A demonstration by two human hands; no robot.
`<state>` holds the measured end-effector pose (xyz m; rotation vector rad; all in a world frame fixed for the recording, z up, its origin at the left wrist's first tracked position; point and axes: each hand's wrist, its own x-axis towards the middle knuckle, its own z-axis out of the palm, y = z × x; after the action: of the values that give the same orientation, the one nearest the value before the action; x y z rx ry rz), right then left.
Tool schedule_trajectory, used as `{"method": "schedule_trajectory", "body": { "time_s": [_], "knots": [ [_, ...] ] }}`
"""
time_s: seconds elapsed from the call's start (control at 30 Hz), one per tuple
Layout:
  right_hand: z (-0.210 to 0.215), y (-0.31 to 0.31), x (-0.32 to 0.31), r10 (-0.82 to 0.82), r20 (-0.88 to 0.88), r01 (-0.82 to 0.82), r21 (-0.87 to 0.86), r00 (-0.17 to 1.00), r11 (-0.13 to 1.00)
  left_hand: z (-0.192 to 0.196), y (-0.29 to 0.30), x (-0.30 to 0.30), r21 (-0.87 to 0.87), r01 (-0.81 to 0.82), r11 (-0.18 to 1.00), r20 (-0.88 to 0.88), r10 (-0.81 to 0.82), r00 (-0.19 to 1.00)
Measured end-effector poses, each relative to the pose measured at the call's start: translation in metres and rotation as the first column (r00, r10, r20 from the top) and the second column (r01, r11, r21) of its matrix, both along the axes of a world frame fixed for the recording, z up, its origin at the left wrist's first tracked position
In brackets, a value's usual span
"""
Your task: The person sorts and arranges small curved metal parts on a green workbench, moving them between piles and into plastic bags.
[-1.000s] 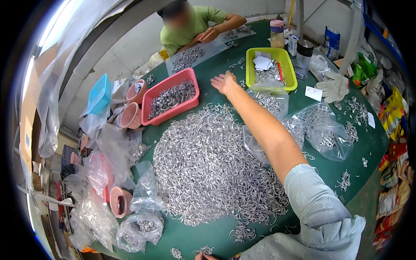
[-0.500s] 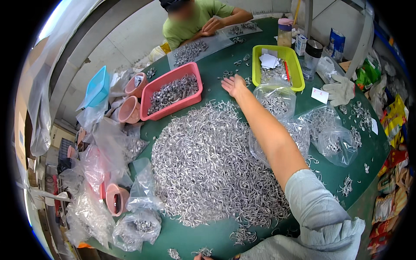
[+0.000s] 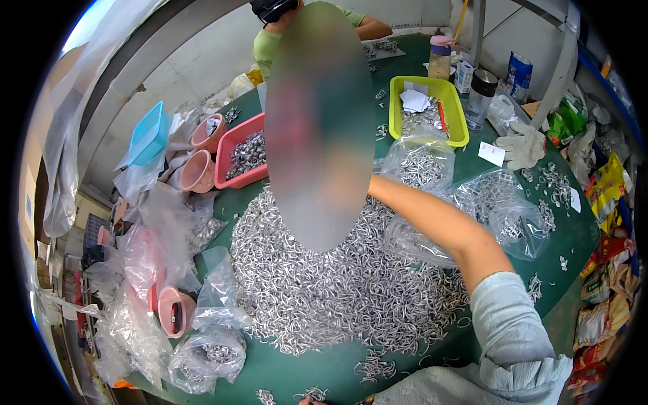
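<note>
1. Covering the middle of a green table, a wide heap of small silver metal hooks lies loose and unsorted; most of it looks still to be handled.
2. Reaching from the near right across the heap, the right forearm ends behind a blurred patch, so its hand's grip cannot be told.
3. Clear bags of hooks sit to the right.
4. A pink tray, far left, holds some hooks.
5. The left hand barely shows at the near edge; grip unclear.
</note>
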<state>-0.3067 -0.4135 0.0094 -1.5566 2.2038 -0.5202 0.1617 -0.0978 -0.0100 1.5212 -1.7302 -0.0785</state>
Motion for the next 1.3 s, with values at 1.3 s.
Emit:
{"method": "schedule_trajectory", "body": {
  "time_s": [1.3],
  "knots": [
    [-0.005, 0.295, 0.137, 0.285, -0.206, -0.35, -0.448, 0.936, 0.823, 0.051, 0.037, -0.118, 0.196, 0.773, 0.604, -0.153, -0.76, 0.632]
  ]
}}
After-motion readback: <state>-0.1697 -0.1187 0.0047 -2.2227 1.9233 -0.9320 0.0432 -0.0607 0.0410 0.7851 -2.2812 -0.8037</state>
